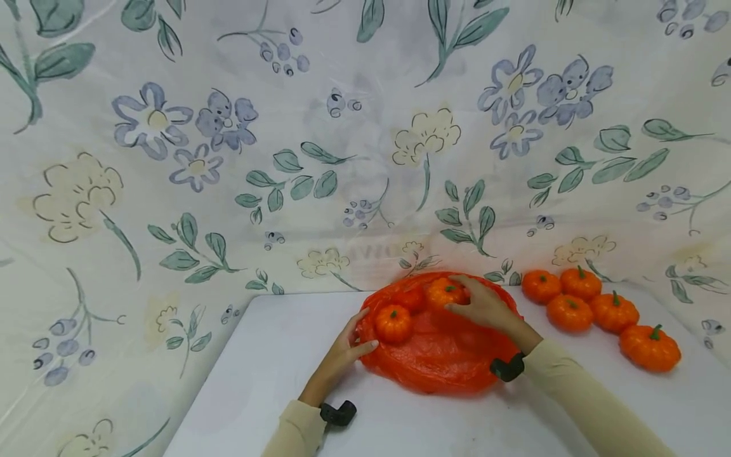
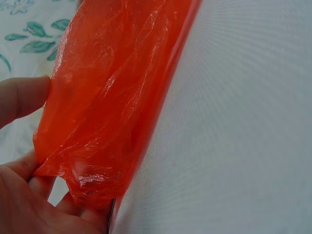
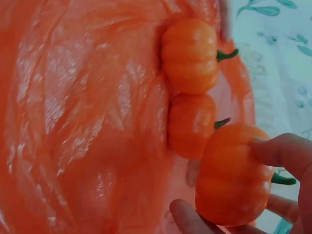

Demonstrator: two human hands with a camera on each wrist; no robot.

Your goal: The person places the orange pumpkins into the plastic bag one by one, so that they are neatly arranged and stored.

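A red plastic bag (image 1: 440, 349) lies on the white table with small orange pumpkins in its opening. My right hand (image 1: 482, 304) grips one pumpkin (image 3: 234, 175) between thumb and fingers, over the bag's far side. Beside it are two more, a middle pumpkin (image 3: 192, 126) and a left pumpkin (image 1: 394, 324), both with green stems. At the bag's left edge, my left hand (image 1: 342, 349) holds the plastic; in the left wrist view its fingers (image 2: 36, 187) go partly behind the thin red film.
Several pumpkins (image 1: 571, 312) stand in a group to the right of the bag, the nearest pumpkin (image 1: 650, 348) toward the table's right edge. A flowered cloth (image 1: 365, 158) hangs behind the white table (image 1: 274, 355).
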